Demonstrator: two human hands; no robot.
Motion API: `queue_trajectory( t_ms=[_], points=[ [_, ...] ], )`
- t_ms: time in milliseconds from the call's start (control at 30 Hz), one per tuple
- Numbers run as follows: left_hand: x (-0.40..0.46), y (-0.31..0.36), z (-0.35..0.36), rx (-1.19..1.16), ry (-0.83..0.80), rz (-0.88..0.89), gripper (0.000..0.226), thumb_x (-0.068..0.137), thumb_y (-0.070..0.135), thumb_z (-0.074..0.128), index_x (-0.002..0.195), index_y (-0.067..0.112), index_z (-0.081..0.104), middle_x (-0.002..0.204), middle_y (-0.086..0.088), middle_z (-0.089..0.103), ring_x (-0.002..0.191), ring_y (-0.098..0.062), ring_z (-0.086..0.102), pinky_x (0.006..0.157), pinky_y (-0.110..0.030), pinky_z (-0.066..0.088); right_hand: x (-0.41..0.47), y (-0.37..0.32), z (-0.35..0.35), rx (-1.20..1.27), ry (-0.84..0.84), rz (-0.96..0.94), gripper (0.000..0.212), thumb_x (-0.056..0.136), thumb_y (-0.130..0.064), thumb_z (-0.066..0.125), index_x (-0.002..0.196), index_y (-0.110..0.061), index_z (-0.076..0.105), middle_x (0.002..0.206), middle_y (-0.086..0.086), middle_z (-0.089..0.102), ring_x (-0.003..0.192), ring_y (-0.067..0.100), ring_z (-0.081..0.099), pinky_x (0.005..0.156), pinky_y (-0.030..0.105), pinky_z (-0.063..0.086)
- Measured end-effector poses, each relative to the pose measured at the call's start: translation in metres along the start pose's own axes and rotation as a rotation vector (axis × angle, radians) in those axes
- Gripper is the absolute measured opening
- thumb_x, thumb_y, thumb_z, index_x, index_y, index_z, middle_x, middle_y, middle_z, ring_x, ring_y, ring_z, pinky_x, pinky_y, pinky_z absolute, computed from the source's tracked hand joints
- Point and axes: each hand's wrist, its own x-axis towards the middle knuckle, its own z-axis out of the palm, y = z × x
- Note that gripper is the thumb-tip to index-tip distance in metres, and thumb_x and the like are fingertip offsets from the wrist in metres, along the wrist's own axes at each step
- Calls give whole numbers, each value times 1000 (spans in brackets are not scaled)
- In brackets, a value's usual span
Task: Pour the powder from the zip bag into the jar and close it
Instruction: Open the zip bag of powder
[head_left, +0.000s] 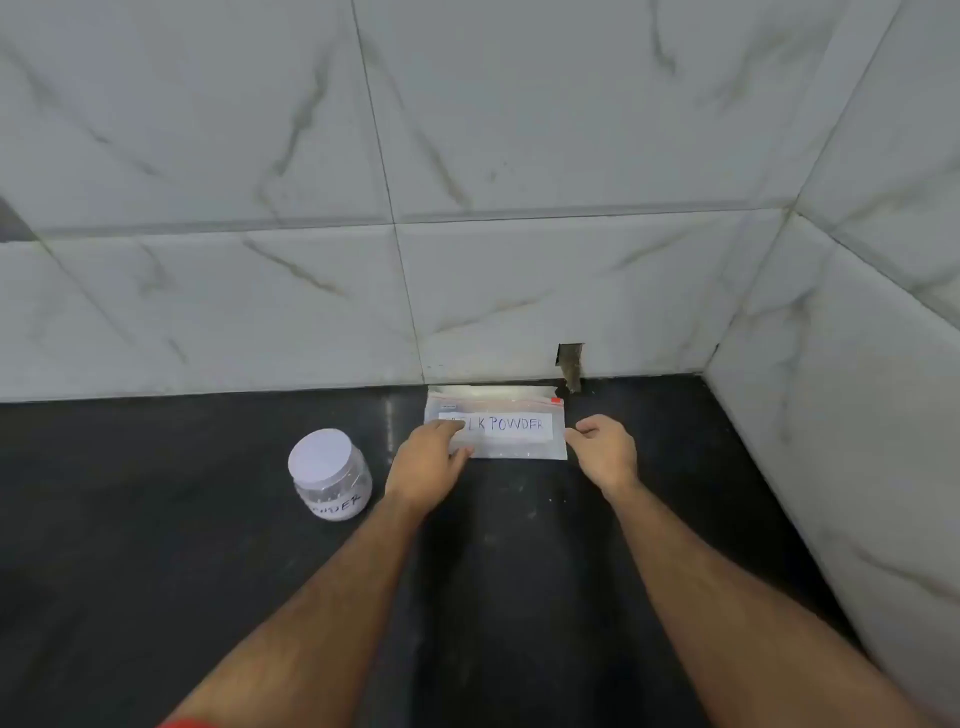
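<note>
The bag, sealed and labelled "…LK POWDER", lies flat on the dark counter, hard against the foot of the tiled wall, its red zip strip along the far edge. My left hand rests on its near-left corner, fingers spread over the label and the thumb pressed to the near edge; whether I have pinched the plastic yet I cannot tell. My right hand sits at the bag's right end, fingers curled loosely together and just touching or just short of the edge, holding nothing that I can see. The jar, clear, with its white lid still on, stands well to the left of the bag, near my left wrist.

As I judge it, the step in hand is lifting the bag, and the jar has yet to be opened. To do this well I should slide the bag a little clear of the wall, grip both ends below the zip, and raise it zip-side up so the powder settles to the bottom before I part the seal.
</note>
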Motion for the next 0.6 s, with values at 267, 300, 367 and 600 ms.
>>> queue_trajectory(
  t_ms=[267,300,367,600],
  points=[
    [96,30,20,19,-43,102,40,100,27,54,138,17,57,140,-1,60,131,-22,52,108,-36,40,62,-22,17,6,44,108,12,92,-22,66,98,-13,72,105,6,73,89,20,63,70,30,50],
    [108,34,25,24,-42,115,38,100,26,54,137,17,58,138,-2,62,129,-24,54,107,-38,42,67,-22,21,2,46,136,10,92,-20,66,93,-13,72,103,6,73,86,20,62,70,32,52],
    [126,40,35,45,-53,135,37,100,24,54,135,17,60,134,-4,65,125,-26,56,105,-41,44,76,-19,27,3,51,177,11,91,-19,66,93,-12,74,102,6,73,87,21,64,72,34,55],
    [163,35,65,199,-174,87,32,99,25,54,130,23,63,126,0,67,119,-25,57,102,-41,39,86,-8,41,104,39,263,20,90,-17,70,109,-17,75,111,2,74,100,20,68,82,37,58]
  ],
)
